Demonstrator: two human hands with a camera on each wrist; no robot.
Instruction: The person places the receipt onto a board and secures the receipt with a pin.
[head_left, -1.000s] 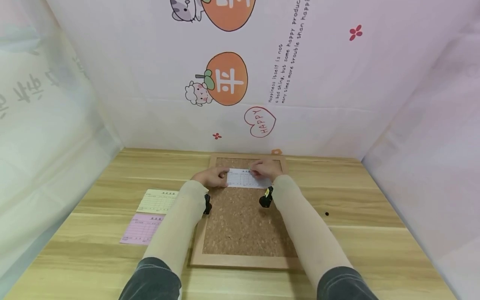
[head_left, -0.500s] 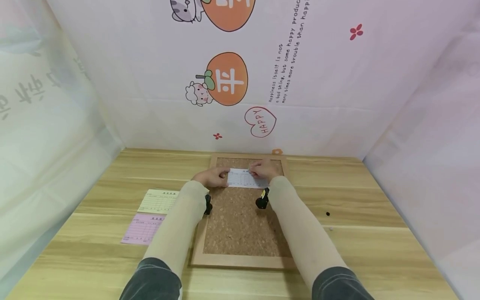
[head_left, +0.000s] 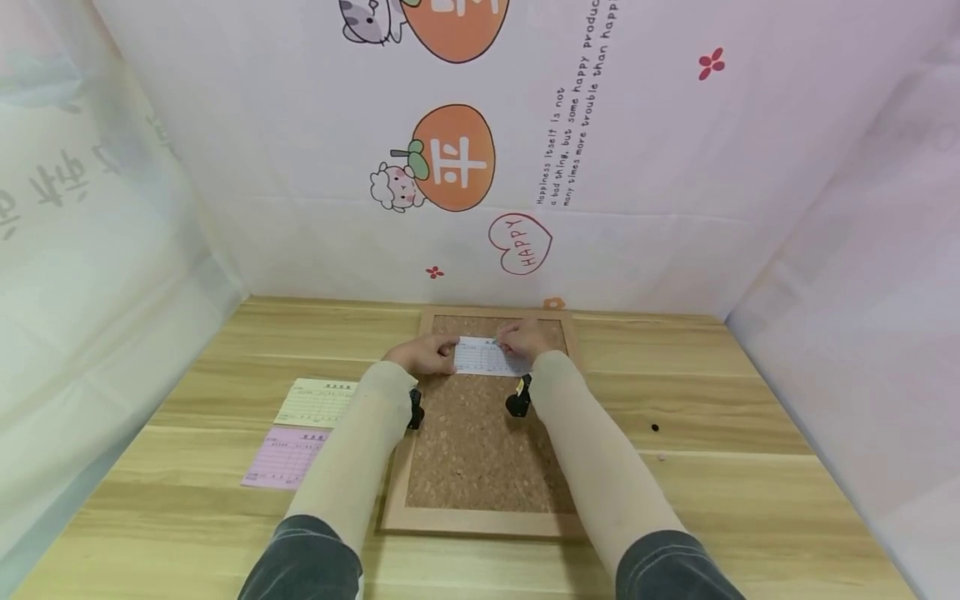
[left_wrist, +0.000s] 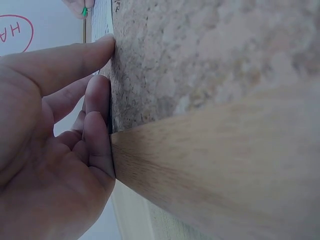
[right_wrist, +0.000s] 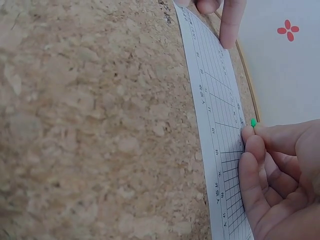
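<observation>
A white printed form slip (head_left: 482,358) lies across the upper part of a wood-framed cork board (head_left: 480,454). At the slip's left end, my left hand (head_left: 424,354) presses its corners with extended thumb and index finger; its other fingers are loosely bent over the cork. My right hand (head_left: 522,339) is at the slip's top edge, near the middle. Between its thumb and index finger it pinches a green pushpin (right_wrist: 253,122), whose point is hidden by the fingertips. Bent fingers of that hand rest over the slip's right part in the right wrist view.
Left of the board, a yellow slip (head_left: 315,403) and a pink slip (head_left: 283,457) lie on the wooden table (head_left: 750,508), partly behind the left forearm. A small black object (head_left: 655,427) lies on the right. A printed white curtain (head_left: 645,250) hangs behind the board.
My right forearm and wrist have swung slightly left, while the right fingertips stay near the same spot on the slip's top edge. The left hand and slip have hardly moved.
</observation>
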